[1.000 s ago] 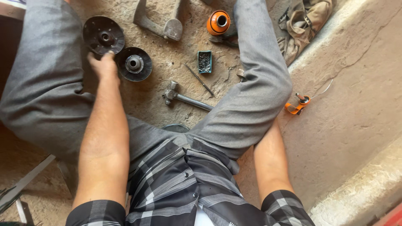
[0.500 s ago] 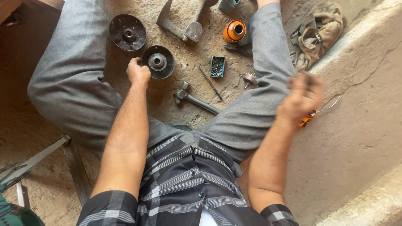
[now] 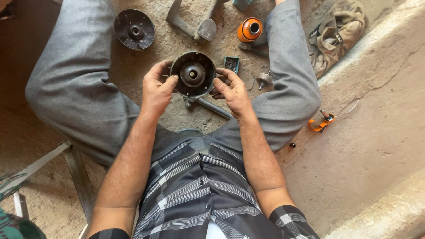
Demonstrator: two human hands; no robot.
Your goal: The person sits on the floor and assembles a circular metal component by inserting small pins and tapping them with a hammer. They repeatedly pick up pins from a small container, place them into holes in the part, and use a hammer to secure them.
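Person seated on ground, seen from above. Shirt (image 3: pixel 199 194): plaid, dark grey-black with white and pale grey stripes, buttoned down the front, lower centre of frame. Short sleeves, cuffs at bottom edge, forearms bare. Trousers (image 3: pixel 75 88): plain grey cloth, creased, dusty. Left hand (image 3: pixel 157 88) and right hand (image 3: pixel 232 90) ungloved; no watch or rings discernible.

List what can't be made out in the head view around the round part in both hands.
- Hammer: head hidden behind the drum held by left hand and right hand.
- Small tray: contents too small to tell.
- Metal bracket: top cut off by frame edge.
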